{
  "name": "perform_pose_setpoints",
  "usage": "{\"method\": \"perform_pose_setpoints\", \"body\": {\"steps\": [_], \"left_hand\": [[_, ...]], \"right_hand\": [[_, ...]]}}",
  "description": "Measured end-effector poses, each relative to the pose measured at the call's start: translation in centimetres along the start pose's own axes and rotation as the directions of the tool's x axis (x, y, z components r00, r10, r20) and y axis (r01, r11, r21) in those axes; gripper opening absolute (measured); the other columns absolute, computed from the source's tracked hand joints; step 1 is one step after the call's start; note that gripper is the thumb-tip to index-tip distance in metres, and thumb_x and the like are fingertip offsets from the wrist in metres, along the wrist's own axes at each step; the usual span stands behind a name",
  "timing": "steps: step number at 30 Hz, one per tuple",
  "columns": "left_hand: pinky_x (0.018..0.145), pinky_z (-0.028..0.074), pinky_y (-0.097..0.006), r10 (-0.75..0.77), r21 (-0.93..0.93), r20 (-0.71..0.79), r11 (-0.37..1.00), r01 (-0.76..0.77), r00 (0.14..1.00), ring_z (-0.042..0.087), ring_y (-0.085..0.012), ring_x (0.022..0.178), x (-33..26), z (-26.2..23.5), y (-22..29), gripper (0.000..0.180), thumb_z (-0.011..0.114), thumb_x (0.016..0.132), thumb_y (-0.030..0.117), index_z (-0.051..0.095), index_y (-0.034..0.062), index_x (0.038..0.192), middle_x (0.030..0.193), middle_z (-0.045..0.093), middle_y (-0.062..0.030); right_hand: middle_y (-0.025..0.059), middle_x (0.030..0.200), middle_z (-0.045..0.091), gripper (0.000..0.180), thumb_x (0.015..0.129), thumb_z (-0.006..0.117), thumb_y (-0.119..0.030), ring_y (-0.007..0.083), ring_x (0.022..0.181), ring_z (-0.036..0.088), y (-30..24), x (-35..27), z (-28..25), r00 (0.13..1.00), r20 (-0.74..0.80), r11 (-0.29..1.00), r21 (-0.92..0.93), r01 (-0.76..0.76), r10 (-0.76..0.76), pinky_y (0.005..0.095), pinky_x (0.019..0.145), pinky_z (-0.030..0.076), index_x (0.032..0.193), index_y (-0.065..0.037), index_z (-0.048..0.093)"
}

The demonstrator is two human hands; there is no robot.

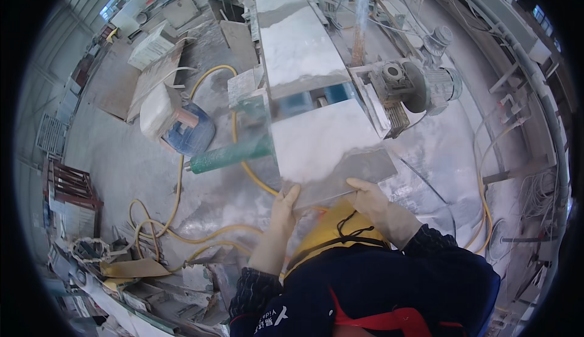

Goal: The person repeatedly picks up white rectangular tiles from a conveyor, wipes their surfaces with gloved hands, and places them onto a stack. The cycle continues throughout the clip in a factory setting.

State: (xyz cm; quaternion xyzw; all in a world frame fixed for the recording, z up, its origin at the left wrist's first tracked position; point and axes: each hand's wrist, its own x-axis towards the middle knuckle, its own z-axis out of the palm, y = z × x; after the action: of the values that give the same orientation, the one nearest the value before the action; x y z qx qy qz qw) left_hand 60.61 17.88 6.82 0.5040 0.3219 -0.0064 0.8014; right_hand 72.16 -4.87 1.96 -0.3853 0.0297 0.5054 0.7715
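Closest to me is the worker's yellow apron [322,230], tied with a dark cord below a navy top [365,282]. Just beyond it, the left hand [283,208], in a pale glove, grips the near-left corner of a flat panel [325,142], thumb on top and fingers partly hidden. The right hand [372,204], gloved alike, holds the same near edge farther right, thumb laid over it. The panel lies at the near end of a long conveyor line, mostly white on top, with a bare grey strip toward the worker. To its left a green roller [231,156] juts out, near a blue barrel [191,131]; to its right sits a dusty motor [413,87]. Past a gap, another white-topped panel [301,45] stretches away.
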Motion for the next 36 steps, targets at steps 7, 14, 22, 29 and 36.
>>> {"method": "perform_pose_setpoints", "body": {"steps": [7,14,22,29,36], "left_hand": [[0.080,0.055,-0.034,-0.018,-0.195,-0.070,0.981,0.004,0.997,0.065,-0.0185,0.108,3.4,0.2,-1.3,0.038,0.064,0.098,0.023,0.058,0.0096,0.133,0.119,0.067,-0.0049],[0.073,0.059,-0.033,0.063,-0.091,-0.209,0.992,-0.084,0.976,0.067,-0.0168,0.100,8.0,-0.4,-1.4,0.043,0.062,0.100,0.023,0.054,0.0077,0.140,0.113,0.067,-0.0063],[0.075,0.060,-0.038,-0.013,-0.090,-0.252,0.996,-0.010,0.968,0.067,-0.0207,0.101,10.6,-1.2,-0.4,0.044,0.062,0.100,0.022,0.053,0.0106,0.142,0.115,0.066,-0.0062],[0.074,0.058,-0.039,-0.002,-0.053,-0.233,0.999,-0.011,0.972,0.066,-0.0220,0.102,12.0,-1.5,0.4,0.043,0.062,0.100,0.020,0.053,0.0082,0.141,0.119,0.064,-0.0072],[0.075,0.057,-0.044,-0.037,-0.003,-0.256,0.999,0.038,0.966,0.064,-0.0221,0.104,12.8,-1.0,0.9,0.032,0.062,0.101,0.022,0.058,0.0110,0.130,0.115,0.066,-0.0064]], "right_hand": [[0.0206,0.119,0.062,0.051,0.106,0.044,-0.038,0.0282,0.112,0.058,2.0,3.4,-5.3,0.994,0.009,0.898,-0.427,0.102,-0.108,0.0354,0.106,0.042,0.122,0.009,0.054],[0.0139,0.095,0.067,0.049,0.106,0.044,-0.042,0.0196,0.095,0.062,2.2,8.0,-8.5,0.996,0.006,0.747,-0.661,0.073,-0.093,0.0278,0.098,0.046,0.109,0.006,0.058],[0.0108,0.086,0.065,0.040,0.107,0.050,-0.036,0.0178,0.084,0.061,4.3,12.7,-11.2,0.989,-0.118,0.952,0.302,-0.049,0.089,0.0249,0.080,0.050,0.101,0.002,0.057],[0.0082,0.082,0.065,0.038,0.107,0.048,-0.033,0.0144,0.088,0.062,3.3,12.8,-10.9,0.994,-0.103,0.999,-0.034,0.037,-0.041,0.0227,0.085,0.049,0.097,0.002,0.058],[0.0077,0.085,0.070,0.029,0.098,0.061,-0.019,0.0126,0.083,0.064,-0.7,10.3,-5.7,0.950,-0.106,0.579,-0.811,0.088,-0.293,0.0242,0.079,0.052,0.122,-0.003,0.062]]}}
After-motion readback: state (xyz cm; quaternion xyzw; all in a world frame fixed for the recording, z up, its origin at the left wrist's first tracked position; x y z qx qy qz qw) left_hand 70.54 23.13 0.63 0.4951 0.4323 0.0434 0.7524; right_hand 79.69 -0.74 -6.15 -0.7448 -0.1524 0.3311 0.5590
